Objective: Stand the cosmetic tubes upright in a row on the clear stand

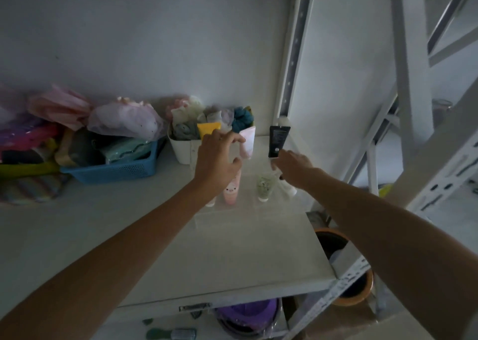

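Note:
A clear tiered stand point(240, 216) sits on the white shelf against the wall. On its front step three tubes stand cap-down: a pink tube with a face point(231, 188), a small clear green tube point(263, 187) and a white tube point(289, 188). Further back stand a yellow tube point(208, 128) and a pale pink tube point(247, 143). My left hand point(217, 158) is spread open, with its fingertips at the pale pink tube and its palm in front of the yellow one. My right hand point(293, 166) pinches the cap end of an upright black tube point(278, 139) at the back right.
A white bin point(182, 153) of cloth items stands just left of the stand, with a blue basket point(113, 170) and piled bags further left. The metal shelf upright point(292, 68) rises behind the black tube. An orange-rimmed pot point(346, 238) sits below the shelf's right edge.

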